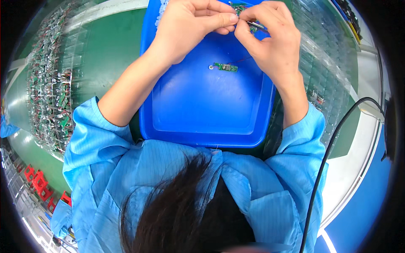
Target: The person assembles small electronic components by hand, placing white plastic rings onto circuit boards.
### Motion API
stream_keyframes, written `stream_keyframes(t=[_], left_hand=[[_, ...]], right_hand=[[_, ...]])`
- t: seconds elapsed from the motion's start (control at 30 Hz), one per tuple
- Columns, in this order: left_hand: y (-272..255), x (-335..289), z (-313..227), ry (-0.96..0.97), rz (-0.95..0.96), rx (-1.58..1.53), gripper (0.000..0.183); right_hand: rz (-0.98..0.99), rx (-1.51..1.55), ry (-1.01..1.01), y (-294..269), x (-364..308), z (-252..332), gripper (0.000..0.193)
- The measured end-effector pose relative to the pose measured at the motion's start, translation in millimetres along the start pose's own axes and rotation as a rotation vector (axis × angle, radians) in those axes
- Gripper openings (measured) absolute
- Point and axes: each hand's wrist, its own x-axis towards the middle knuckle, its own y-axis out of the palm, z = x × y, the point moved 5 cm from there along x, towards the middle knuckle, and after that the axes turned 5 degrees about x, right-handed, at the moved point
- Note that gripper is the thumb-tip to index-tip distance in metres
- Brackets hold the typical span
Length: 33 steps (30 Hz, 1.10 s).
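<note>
We see two bare hands meeting above a blue plastic tub (202, 107): the left hand (185, 27) pinches thumb to fingertip, its hold too small to tell; the right hand's (274, 40) grip closes around a slim metal tool (256, 25). Below, a green circuit board (226, 67) lies in the tub.

Light blue smock (168, 145), fine darker pinstripes, slight sheen, creased at shoulders. Left sleeve (99, 141) and right sleeve (300, 141) roomy, same cloth, ending in bunched folds on the forearms. Broad flat collar flap (272, 217). Long loose hair (168, 211) over the smock. Left hand (185, 27), right hand (274, 44) ungloved.
</note>
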Motion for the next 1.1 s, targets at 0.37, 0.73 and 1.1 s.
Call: stream_keyframes(t=[0.37, 0.73, 1.1], left_hand=[[-0.3, 3.7, -1.4, 0.092, 0.029, 0.018, 0.021], [3.4, -2.6, -13.6, 0.094, -0.019, 0.256, 0.021], [-4.4, -11.1, -62.7, 0.326, -0.140, 1.224, 0.014]], right_hand=[[-0.022, 0.071, 0.251, 0.3, -6.2, -7.1, 0.013], [-0.004, 0.467, 0.518, 14.6, -23.1, -63.2, 0.016], [0.650, 0.317, 0.475, 25.9, -26.6, -37.8, 0.010]])
